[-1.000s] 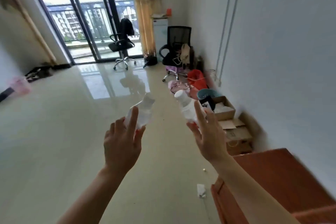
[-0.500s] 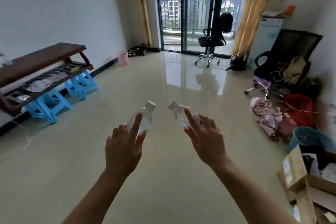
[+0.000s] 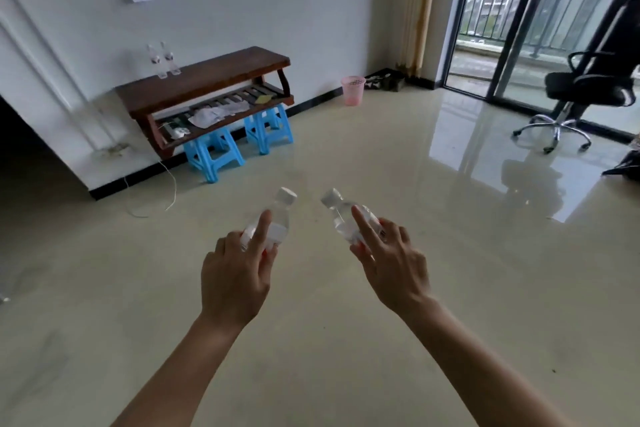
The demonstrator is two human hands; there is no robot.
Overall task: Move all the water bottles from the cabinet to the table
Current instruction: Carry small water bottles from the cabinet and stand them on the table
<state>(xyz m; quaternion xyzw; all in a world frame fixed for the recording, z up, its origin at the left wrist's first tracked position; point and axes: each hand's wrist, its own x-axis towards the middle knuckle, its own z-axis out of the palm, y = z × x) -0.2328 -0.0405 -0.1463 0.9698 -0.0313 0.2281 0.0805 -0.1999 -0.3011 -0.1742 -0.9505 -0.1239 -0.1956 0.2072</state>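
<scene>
Head view, the only one. Over the last second my view swung hard left: a second ago it faced the right wall with cardboard boxes and a red-brown cabinet corner at lower right; half a second ago it faced the balcony doors; at this moment it faced the left wall, and the dark wooden table [image 3: 207, 74] stood in plain sight, propped on two blue stools [image 3: 239, 146]. The cabinet was out of frame.

The left hand [image 3: 235, 274] was closed round a clear water bottle [image 3: 273, 222], white cap pointing up and away, forefinger laid along its side. The right hand [image 3: 391, 267] gripped a second bottle [image 3: 341, 218], cap tilted inward toward the first, forefinger likewise stretched along it. The grips looked unchanged across all three frames; only the room turned. The two caps sat near each other but apart.

Two more bottles [image 3: 164, 61] already stood upright on the far left end of the tabletop, close against the wall. The table was well apart from my hands, across open tiled floor [image 3: 346, 322].

A pink bin [image 3: 352, 90] stood by the wall beyond the table; an office chair [image 3: 585, 97] stood by the balcony door, clear of the path.

Judgement: I was mid-carry on a second pair, turned toward the target. The walk across and the set-down remained. I could not tell whether any bottles were left in the cabinet. A loose white cord [image 3: 152, 198] lay on the floor short of the table, a possible snag.
</scene>
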